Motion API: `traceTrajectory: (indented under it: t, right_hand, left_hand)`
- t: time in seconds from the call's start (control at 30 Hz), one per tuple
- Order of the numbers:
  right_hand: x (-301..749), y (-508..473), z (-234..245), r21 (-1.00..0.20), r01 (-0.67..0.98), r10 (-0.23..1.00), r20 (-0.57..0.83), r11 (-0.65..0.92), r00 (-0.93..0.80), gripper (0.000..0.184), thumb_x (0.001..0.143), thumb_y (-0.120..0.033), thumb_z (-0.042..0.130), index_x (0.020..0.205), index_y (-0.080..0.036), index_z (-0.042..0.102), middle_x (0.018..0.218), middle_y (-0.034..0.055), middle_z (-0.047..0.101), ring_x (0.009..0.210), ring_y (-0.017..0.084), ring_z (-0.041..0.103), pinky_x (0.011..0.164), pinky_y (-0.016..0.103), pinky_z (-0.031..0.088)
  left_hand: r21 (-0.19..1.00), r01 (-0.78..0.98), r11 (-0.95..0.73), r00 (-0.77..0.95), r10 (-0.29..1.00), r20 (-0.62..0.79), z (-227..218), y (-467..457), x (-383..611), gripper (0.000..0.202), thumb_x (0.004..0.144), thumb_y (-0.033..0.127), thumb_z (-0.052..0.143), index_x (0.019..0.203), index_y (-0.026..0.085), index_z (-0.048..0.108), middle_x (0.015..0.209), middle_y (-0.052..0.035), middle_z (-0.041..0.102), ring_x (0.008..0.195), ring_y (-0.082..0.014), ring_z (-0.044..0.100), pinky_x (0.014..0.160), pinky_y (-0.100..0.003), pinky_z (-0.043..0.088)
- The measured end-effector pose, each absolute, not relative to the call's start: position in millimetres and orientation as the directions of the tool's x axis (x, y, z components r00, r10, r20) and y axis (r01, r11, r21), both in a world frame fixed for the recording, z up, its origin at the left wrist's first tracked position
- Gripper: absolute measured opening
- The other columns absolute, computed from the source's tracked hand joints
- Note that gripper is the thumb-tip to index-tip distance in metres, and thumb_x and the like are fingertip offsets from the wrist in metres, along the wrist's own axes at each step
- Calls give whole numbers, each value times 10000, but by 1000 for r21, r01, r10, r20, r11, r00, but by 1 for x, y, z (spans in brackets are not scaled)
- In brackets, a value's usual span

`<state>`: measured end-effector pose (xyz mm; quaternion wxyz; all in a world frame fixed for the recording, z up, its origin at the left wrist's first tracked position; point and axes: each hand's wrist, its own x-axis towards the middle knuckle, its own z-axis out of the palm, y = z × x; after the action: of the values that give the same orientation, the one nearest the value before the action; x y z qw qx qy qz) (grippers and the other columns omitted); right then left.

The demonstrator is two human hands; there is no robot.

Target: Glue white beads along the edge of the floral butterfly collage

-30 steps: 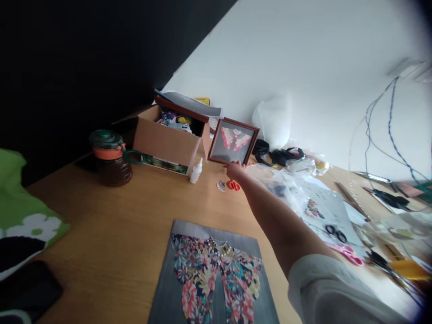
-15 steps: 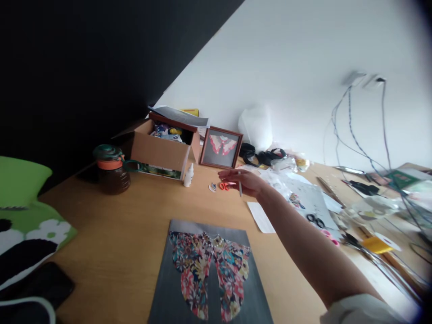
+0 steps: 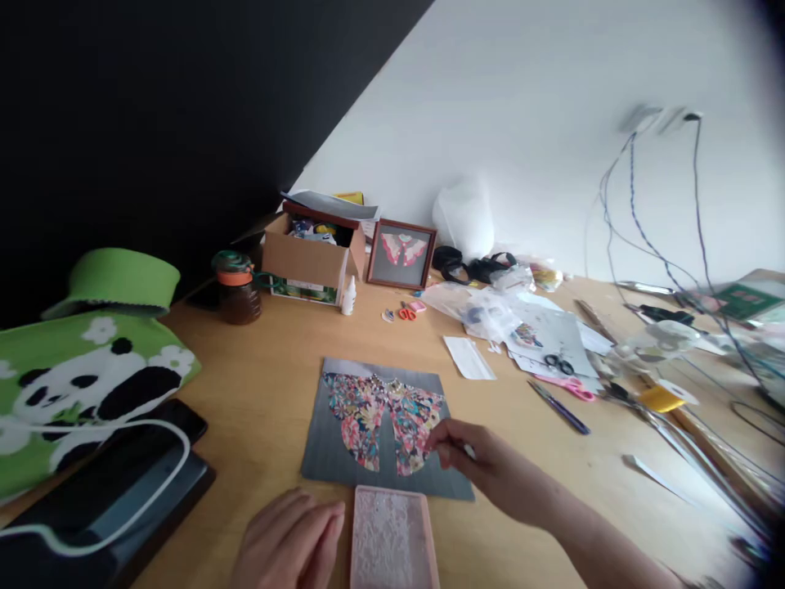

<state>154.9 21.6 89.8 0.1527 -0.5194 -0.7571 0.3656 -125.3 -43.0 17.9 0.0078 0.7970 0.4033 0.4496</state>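
- The grey board (image 3: 319, 458) is lying flat on the desk (image 3: 263, 384), in front of the person.
- The floral cut-out (image 3: 356, 401) is already lying on the board, both wing-like halves in place; pearly beads (image 3: 392, 384) are lining its neckline, while its lower edges are showing none that I can make out.
- The cut-out is spreading widest across the board, its neckline facing the board's far edge and its halves pointing toward the near edge; the board's own long axis is foreshortening too much to judge.
- The right hand (image 3: 482, 458) is hovering or resting over the board's near right part, fingers pinching a small pale object (image 3: 469, 451).
- The left hand (image 3: 288, 540) is curling loosely nearer than the board; whether its grip is holding anything, I cannot tell.
- The pink tray (image 3: 428, 532) is sitting just beyond the board's near edge, on the person's side.
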Motion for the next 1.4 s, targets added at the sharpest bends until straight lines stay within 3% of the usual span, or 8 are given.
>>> traceTrajectory:
  t: [0.27,0.57,0.77,1.0,1.17,1.3,1.4]
  right_hand:
    - [137,-20,75,-575,741,903,-7,347,-429,216,930,-189,374,872,-202,582,782,45,621,667,159,570,595,277,428]
    - [128,-29,71,-483,803,903,-58,348,-427,187,895,-106,419,850,-176,588,831,54,623,697,159,581,615,267,406]
    - [126,-32,69,-440,831,910,-67,341,-410,133,875,-109,498,790,-168,582,793,40,629,674,142,570,600,242,379]
    - [129,-32,75,-542,773,918,-6,331,-398,129,905,-172,524,798,-169,596,786,30,619,657,124,552,599,227,379]
    - [142,-35,77,-643,675,925,155,362,-348,196,951,-222,470,797,-174,580,742,15,570,636,115,505,595,233,368]
    - [160,-37,82,-736,603,948,289,308,-131,328,997,-355,414,780,-176,583,686,9,542,612,119,486,580,248,365]
    - [178,-31,86,-829,485,929,361,278,85,416,1003,-466,370,857,-178,633,756,35,599,711,144,540,656,265,416]
  left_hand:
    - [463,576,-674,253,685,683,14,-50,-124,168,929,114,497,958,198,641,761,-18,679,684,-153,662,739,-284,564]
    - [457,539,-708,274,660,699,21,-49,-124,157,927,97,499,935,182,631,743,-19,667,662,-142,650,684,-253,550]
    - [419,528,-739,306,626,717,19,-46,-128,163,935,117,508,1002,183,641,822,-15,696,724,-138,676,725,-230,541]
    - [416,516,-749,313,617,722,12,-43,-128,146,951,134,520,1017,174,645,844,-26,692,751,-135,671,745,-222,534]
    - [406,523,-749,325,615,718,7,-43,-131,143,946,152,530,1016,180,651,858,-18,703,762,-134,678,761,-215,528]
    - [456,502,-734,304,644,702,14,-44,-127,128,940,169,539,971,196,660,820,-5,698,728,-130,676,741,-202,525]
    - [542,435,-719,291,683,670,30,-48,-121,129,939,176,539,964,223,657,806,10,696,709,-115,674,699,-177,525]
